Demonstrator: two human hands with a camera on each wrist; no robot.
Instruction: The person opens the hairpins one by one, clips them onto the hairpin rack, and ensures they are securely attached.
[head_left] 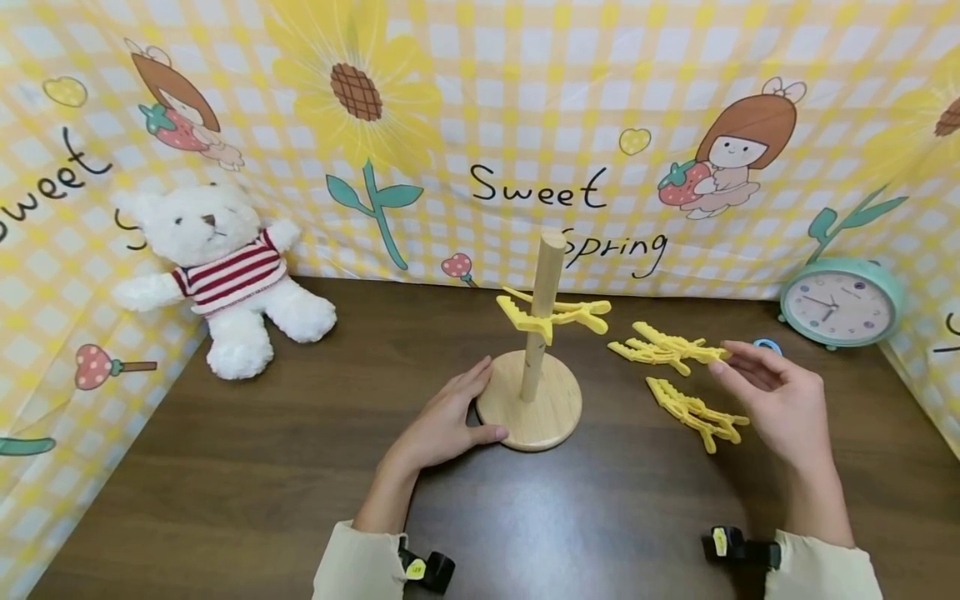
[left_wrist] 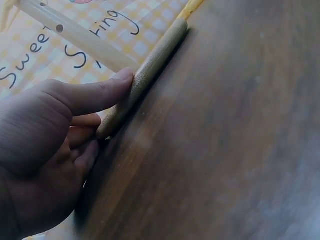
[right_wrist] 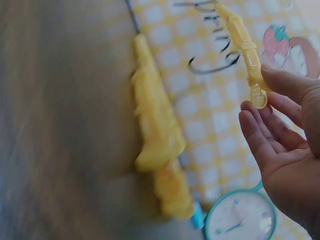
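A round wooden stand point(head_left: 564, 417) with an upright post point(head_left: 551, 267) sits at mid-table. One yellow plastic clip point(head_left: 542, 325) is around the post, partway up. My left hand point(head_left: 446, 421) grips the left rim of the stand's base, thumb on top in the left wrist view. With thumb and fingertips, my right hand point(head_left: 783, 408) pinches the end of another yellow clip point(right_wrist: 248, 50). In the right wrist view it is raised above the tabletop. Below it more yellow clips point(head_left: 693, 412) lie on the table; the held one overlaps one of them in the head view.
A white teddy bear point(head_left: 236, 275) in a striped shirt sits at the back left. At the back right stands a green alarm clock point(head_left: 840, 300). A blue ring-shaped item point(head_left: 767, 344) lies behind my right hand. Checked cloth point(head_left: 487, 108) hangs behind the table.
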